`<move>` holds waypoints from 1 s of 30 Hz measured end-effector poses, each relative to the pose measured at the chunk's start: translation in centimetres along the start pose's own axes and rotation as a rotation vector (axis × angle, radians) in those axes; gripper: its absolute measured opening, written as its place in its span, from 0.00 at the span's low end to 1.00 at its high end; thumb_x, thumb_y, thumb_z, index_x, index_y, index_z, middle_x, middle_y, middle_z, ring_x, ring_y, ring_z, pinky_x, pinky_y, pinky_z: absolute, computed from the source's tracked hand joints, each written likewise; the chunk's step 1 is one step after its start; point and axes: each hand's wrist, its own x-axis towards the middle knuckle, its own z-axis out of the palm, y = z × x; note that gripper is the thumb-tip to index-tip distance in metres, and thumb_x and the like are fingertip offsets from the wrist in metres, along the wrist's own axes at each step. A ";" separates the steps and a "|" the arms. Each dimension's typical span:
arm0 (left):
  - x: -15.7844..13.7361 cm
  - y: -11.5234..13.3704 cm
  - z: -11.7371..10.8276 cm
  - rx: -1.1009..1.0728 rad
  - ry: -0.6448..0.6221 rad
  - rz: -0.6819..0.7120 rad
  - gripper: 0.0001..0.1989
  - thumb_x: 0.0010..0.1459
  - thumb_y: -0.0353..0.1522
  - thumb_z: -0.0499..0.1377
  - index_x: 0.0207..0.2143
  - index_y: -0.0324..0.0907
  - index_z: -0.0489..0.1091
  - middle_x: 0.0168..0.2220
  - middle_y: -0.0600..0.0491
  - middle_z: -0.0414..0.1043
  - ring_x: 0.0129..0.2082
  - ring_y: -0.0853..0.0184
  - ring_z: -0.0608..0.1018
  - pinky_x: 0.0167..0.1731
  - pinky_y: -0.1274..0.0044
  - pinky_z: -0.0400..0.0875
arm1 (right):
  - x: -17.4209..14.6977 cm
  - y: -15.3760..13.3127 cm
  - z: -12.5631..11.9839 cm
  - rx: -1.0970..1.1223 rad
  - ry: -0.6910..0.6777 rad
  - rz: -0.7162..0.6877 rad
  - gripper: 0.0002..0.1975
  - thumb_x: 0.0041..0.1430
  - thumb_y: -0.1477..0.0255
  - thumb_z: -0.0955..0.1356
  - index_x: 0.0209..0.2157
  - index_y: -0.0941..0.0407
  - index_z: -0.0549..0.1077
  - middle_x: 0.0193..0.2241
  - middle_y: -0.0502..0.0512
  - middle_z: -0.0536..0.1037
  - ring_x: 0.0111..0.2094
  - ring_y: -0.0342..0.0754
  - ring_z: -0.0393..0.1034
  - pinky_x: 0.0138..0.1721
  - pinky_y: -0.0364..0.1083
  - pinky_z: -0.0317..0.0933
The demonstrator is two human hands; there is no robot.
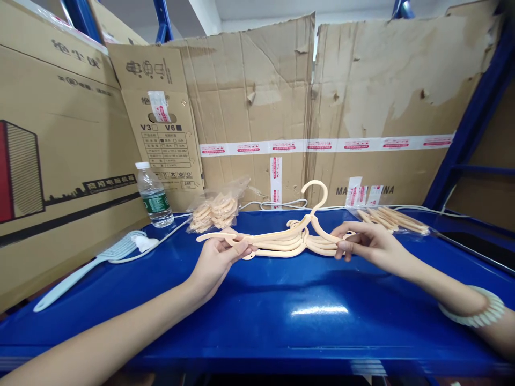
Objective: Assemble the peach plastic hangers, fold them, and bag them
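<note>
Several cream-coloured clothes hangers [281, 245] are bunched together above the blue tabletop, with one curved hook [316, 187] standing up from the middle. At their left end, my left hand [213, 262] is closed, thumb and fingers pinching a hanger arm. A slim cream piece [215, 236] sticks out to the left past those fingers; whether it is joined to the hangers I cannot tell. The right ends are gripped between the thumb and fingers of my right hand [372, 244], which covers the tips.
A clear bag of cream pieces [215, 212] lies behind the hangers. Long cream pieces in plastic [394, 220] lie at the right, near a dark flat device [478, 249]. At left are a water bottle [155, 198] and a pale blue hairbrush [96, 262]. Cardboard [249, 107] walls the back.
</note>
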 end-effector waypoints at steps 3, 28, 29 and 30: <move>-0.1 -0.1 -0.1 0.067 -0.040 -0.036 0.14 0.47 0.36 0.68 0.31 0.36 0.70 0.33 0.48 0.77 0.31 0.66 0.80 0.35 0.77 0.75 | 0.1 0.0 0.0 0.032 0.047 0.031 0.18 0.53 0.56 0.70 0.36 0.57 0.71 0.23 0.55 0.78 0.25 0.47 0.74 0.27 0.46 0.68; -3.6 -0.5 0.7 1.380 -0.596 0.722 0.13 0.59 0.30 0.51 0.47 0.42 0.68 0.48 0.47 0.70 0.48 0.59 0.71 0.50 0.64 0.67 | 0.2 1.6 -2.2 -0.602 -0.229 -0.112 0.09 0.53 0.66 0.68 0.34 0.56 0.74 0.39 0.57 0.72 0.43 0.52 0.68 0.45 0.51 0.63; -3.4 -0.5 0.6 1.394 -0.575 0.713 0.14 0.59 0.31 0.52 0.47 0.42 0.68 0.50 0.47 0.69 0.50 0.58 0.71 0.51 0.63 0.66 | 0.2 1.7 -1.9 -0.624 -0.199 -0.119 0.11 0.54 0.66 0.67 0.38 0.56 0.73 0.42 0.59 0.72 0.45 0.53 0.67 0.47 0.52 0.62; -3.3 -0.6 0.6 1.405 -0.552 0.712 0.14 0.59 0.31 0.52 0.48 0.42 0.67 0.51 0.46 0.69 0.51 0.57 0.70 0.51 0.61 0.66 | 0.1 1.7 -1.4 -0.648 -0.171 -0.130 0.15 0.55 0.67 0.66 0.44 0.56 0.71 0.45 0.60 0.71 0.48 0.54 0.66 0.49 0.54 0.62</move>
